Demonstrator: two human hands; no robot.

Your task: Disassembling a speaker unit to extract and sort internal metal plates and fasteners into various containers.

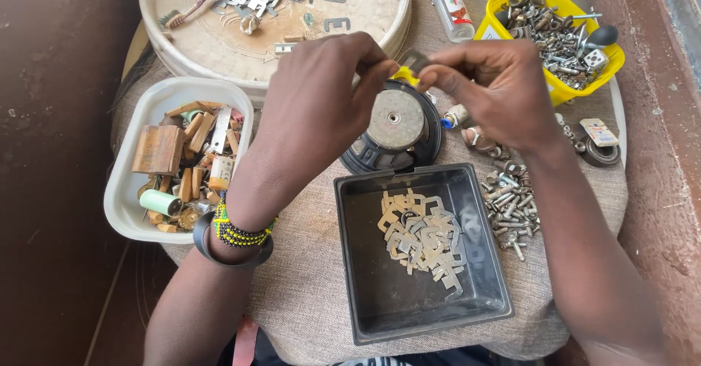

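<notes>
Head view: two hands meet at upper centre, the left hand [318, 99] and right hand [493, 88] each pinching one small thin grey metal plate [413, 61] between fingertips. Below sit one round black speaker [394, 128] and one square black plastic tray [420, 253] of flat plates; loose screws [511, 201] lie at right, one white tub [175, 158] at left.

A white tub [128, 191] at the left holds wood blocks and a green cylinder [161, 202]. Far left, a round tray [365, 15] carries a toothbrush [197, 2] and metal shapes. A yellow bin [577, 88] of screws sits far right, beside a small bottle [451, 1]. Loose bolts [510, 201] lie right of the black tray [372, 300], which holds flat metal plates [422, 236]. A speaker [394, 128] rests in the middle.
</notes>
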